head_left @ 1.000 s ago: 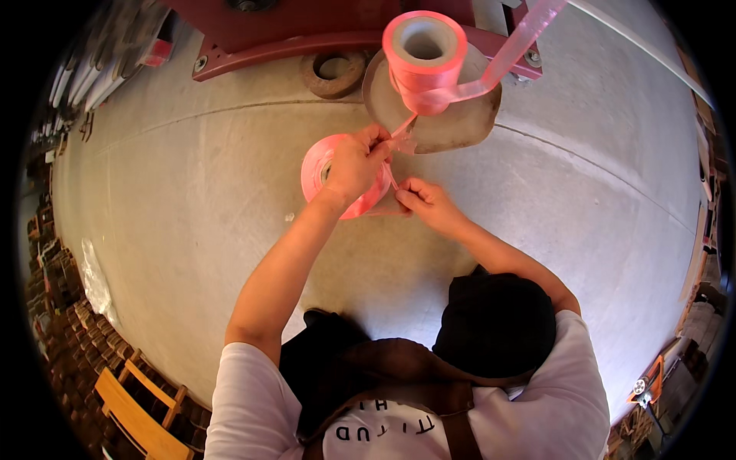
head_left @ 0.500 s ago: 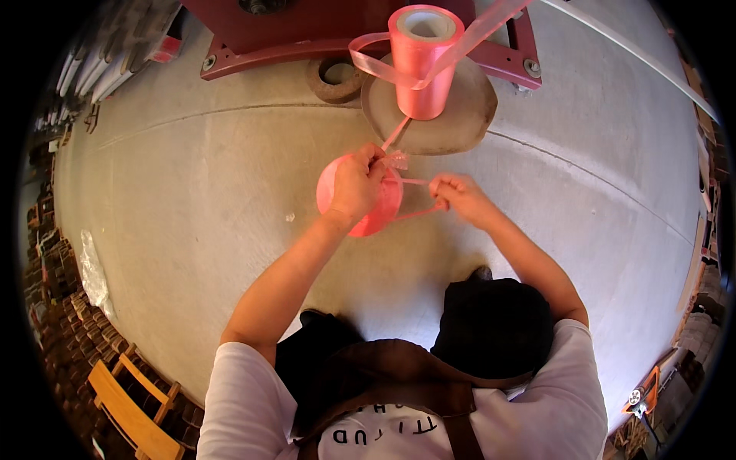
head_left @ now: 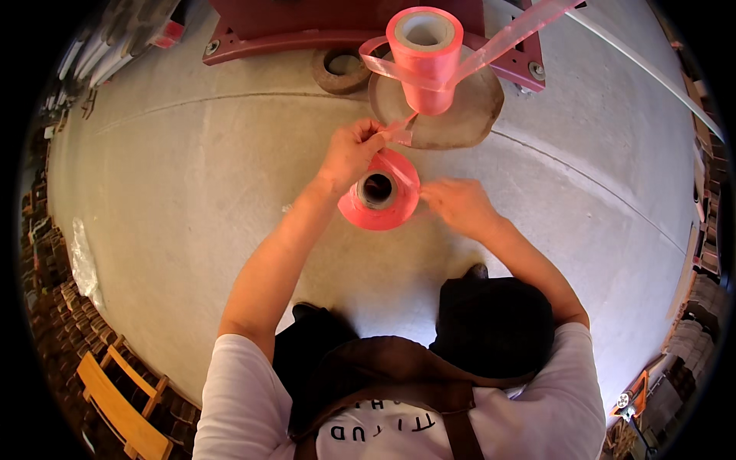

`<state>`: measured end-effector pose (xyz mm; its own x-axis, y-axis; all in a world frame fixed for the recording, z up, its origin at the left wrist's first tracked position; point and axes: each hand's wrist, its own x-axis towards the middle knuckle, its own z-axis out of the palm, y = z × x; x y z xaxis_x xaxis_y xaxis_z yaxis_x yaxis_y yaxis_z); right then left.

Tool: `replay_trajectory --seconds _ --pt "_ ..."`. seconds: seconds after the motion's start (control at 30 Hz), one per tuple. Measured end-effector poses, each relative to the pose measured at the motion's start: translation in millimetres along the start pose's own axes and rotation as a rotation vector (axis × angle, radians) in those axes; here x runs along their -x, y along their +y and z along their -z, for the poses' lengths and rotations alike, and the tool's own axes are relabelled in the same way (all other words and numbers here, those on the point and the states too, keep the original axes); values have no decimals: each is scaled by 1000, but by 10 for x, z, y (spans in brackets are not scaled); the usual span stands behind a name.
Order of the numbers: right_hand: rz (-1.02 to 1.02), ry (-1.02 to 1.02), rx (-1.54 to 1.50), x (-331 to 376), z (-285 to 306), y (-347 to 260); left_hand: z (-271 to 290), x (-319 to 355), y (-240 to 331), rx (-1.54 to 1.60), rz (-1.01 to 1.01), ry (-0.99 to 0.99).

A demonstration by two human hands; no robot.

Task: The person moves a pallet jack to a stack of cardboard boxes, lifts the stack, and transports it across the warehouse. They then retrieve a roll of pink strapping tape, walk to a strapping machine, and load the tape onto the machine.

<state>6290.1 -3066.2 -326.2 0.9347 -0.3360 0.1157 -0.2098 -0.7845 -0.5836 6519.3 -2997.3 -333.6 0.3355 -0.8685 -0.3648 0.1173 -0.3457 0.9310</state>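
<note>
A pink plastic ribbon roll point(head_left: 356, 208) stands below my hands, its dark core hole facing up. My left hand point(head_left: 354, 153) is closed just above its far left edge, pinching a strip of pink ribbon point(head_left: 400, 136) whose flat end sticks out to the right. Another stretch of ribbon crosses the roll's top toward my right hand point(head_left: 462, 205). That hand is closed at the roll's right edge, with its fingertips on the ribbon. Farther off, a taller pink ribbon roll point(head_left: 429, 84) stands upright with a loose loop around it and a strip running up to the right.
The taller roll stands on a round brownish base point(head_left: 479, 115), beside a brown ring point(head_left: 331, 83). Behind is a red metal frame point(head_left: 291, 47) with bolted feet. A yellow wooden chair point(head_left: 126, 406) is at lower left, near crumpled clear plastic point(head_left: 84, 264) on the concrete floor.
My left hand has lifted off the nearer roll and moved up, uncovering its core. My right hand has come in against the roll's edge, and the ribbon loop between has shortened.
</note>
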Motion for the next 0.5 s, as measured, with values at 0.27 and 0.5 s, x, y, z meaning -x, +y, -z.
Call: replay_trajectory --seconds 0.27,0.5 --pt "-287 176 -544 -730 282 26 71 71 213 -283 -100 -449" --pt "-378 97 -470 -628 32 1 58 -26 21 335 -59 -152"
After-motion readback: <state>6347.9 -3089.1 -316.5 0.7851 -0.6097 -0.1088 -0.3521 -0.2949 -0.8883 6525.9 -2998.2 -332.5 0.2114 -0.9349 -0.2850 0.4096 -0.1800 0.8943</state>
